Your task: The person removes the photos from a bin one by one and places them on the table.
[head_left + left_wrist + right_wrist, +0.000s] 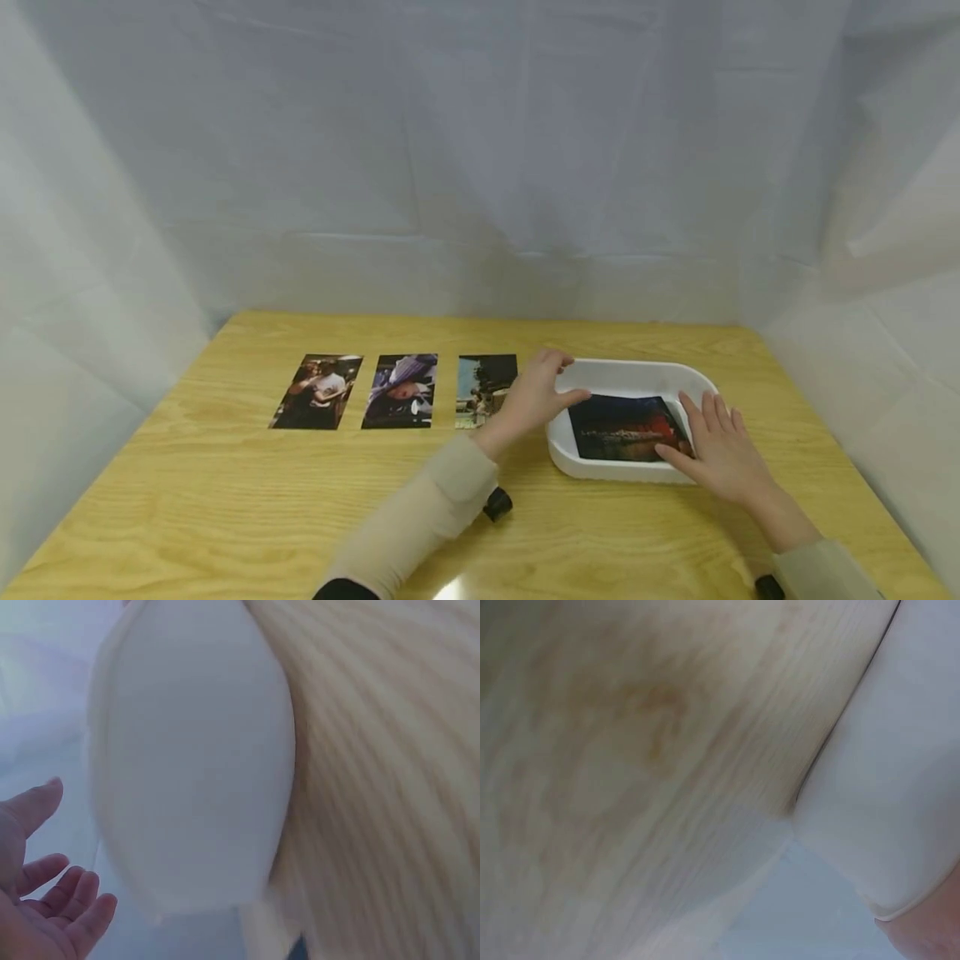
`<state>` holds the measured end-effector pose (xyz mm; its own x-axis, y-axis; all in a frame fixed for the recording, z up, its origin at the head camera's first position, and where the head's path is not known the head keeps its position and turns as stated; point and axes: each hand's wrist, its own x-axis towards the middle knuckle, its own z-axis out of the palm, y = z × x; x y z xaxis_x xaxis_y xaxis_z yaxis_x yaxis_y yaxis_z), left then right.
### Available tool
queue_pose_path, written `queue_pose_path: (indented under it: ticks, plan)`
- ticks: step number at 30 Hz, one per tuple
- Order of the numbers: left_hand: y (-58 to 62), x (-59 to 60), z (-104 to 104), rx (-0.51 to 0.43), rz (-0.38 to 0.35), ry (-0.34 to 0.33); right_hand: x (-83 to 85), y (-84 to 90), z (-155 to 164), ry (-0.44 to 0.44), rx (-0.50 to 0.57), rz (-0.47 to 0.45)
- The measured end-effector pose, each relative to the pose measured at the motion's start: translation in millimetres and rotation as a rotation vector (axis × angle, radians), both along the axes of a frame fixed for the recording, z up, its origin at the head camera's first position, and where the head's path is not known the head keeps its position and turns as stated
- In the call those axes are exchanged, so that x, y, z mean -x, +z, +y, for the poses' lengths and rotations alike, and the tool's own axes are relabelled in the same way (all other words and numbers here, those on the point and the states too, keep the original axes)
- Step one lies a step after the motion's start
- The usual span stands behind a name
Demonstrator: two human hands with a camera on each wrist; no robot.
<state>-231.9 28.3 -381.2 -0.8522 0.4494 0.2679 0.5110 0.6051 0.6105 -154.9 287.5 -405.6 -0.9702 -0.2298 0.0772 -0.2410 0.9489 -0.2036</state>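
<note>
- The dark photo (628, 427) lies flat inside the white tray (634, 377), on the right of the wooden table (225, 500).
- The left hand (534, 395) curls loosely over the tray's left rim, thumb reaching toward the photo; whether it grips anything I cannot tell.
- The right hand (717, 450) rests with straight fingers on the photo's right edge.
- Three photos (401, 392) lie in a row to the tray's left.

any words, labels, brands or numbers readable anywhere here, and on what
None can be read.
Three printed photos in a row on the wooden table: left, middle, right: too small to show any lettering.
Dark photo in the white plastic tray: no legible text.
Wrist views: blurred, nothing written.
</note>
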Motion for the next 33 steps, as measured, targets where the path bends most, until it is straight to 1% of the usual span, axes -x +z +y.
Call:
queue_pose_path:
  ticks: [4, 7, 8, 11, 13, 14, 15, 19, 22, 25, 29, 31, 33]
  plan:
    - [-4.1, -2.2, 15.9, 0.0, -0.005, -0.057, 0.4, 0.2, -0.8, -0.001, -0.002, 0.001]
    - [-5.7, -2.5, 25.0, 0.003, -0.013, -0.08, 0.6, 0.0, -0.7, -0.002, 0.0, -0.001]
    - [-10.6, 0.0, 27.8, 0.001, 0.0, -0.091, 0.8, -0.1, -0.6, -0.002, 0.0, -0.001]
    - [-12.4, 0.2, 35.5, 0.028, -0.019, -0.103, 1.1, -0.4, -0.4, -0.004, 0.001, 0.002]
    - [-14.9, 0.7, 40.5, 0.067, -0.033, -0.099, 1.5, -0.6, -0.2, -0.004, 0.0, 0.006]
    - [-16.2, 1.1, 42.8, 0.101, -0.027, -0.094, 1.6, -0.8, 0.0, -0.003, -0.001, 0.008]
    - [-13.8, -0.6, 44.9, 0.14, -0.044, -0.086, 1.8, -1.1, 0.2, -0.003, -0.004, 0.011]
    - [-19.2, 1.6, 52.2, 0.293, -0.08, -0.077, 2.1, -3.2, 1.1, 0.003, -0.013, 0.023]
    - [-20.8, 1.9, 55.5, 0.395, -0.122, -0.086, 1.8, -4.3, 1.7, 0.003, -0.013, 0.033]
    - [-23.9, 1.5, 57.5, 0.502, -0.123, -0.114, 1.9, -4.8, 2.5, 0.002, -0.008, 0.039]
    - [-29.2, 0.9, 58.9, 0.646, -0.103, -0.16, 2.5, -4.5, 2.9, 0.005, -0.002, 0.034]
    - [-31.0, 0.8, 59.8, 0.706, -0.107, -0.164, 3.0, -4.5, 2.8, 0.008, -0.002, 0.035]
    - [-31.5, 0.3, 60.6, 0.755, -0.105, -0.153, 3.4, -4.5, 2.7, 0.011, -0.006, 0.041]
